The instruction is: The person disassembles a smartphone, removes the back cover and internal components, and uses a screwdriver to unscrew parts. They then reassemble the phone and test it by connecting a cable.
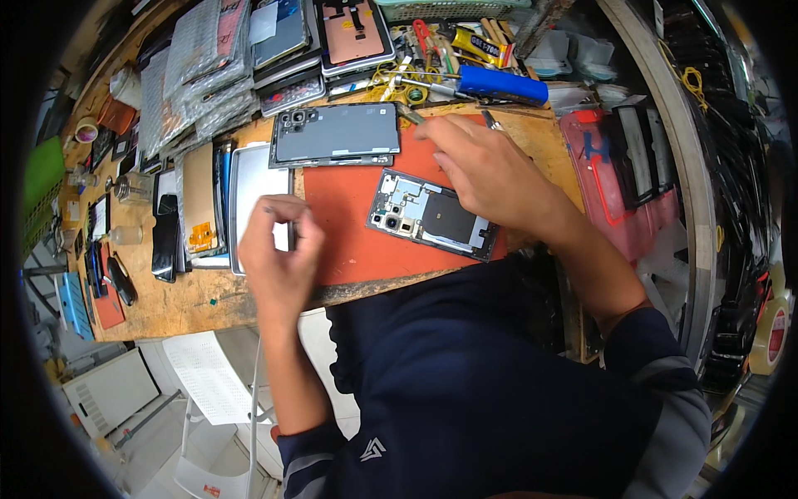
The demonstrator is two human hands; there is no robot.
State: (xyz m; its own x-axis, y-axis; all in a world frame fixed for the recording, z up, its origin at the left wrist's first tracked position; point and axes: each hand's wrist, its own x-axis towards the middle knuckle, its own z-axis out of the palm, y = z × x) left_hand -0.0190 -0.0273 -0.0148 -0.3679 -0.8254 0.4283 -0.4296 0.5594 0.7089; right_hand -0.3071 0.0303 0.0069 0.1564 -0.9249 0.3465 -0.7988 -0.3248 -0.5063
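Note:
An opened phone (428,216), its camera block and internal parts exposed, lies on the orange mat (341,249). Above it, a grey phone back (337,133) with camera lenses rests on another phone piece. My right hand (486,175) is over the opened phone's upper right, thumb and fingers apart and bent, fingertips beside a small dark tool (409,113) at the mat's back edge. My left hand (278,241) is curled at the mat's left side over a silver tray (249,170); whatever its pinched fingers hold is too small to make out.
Bubble-wrapped stacks (191,75) and phone parts (353,33) crowd the back, with hand tools and a blue cylindrical tool (503,85). More parts (204,212) lie leftward on the wooden bench (174,308). A red mat (594,200) is at right; a white chair (208,374) stands below.

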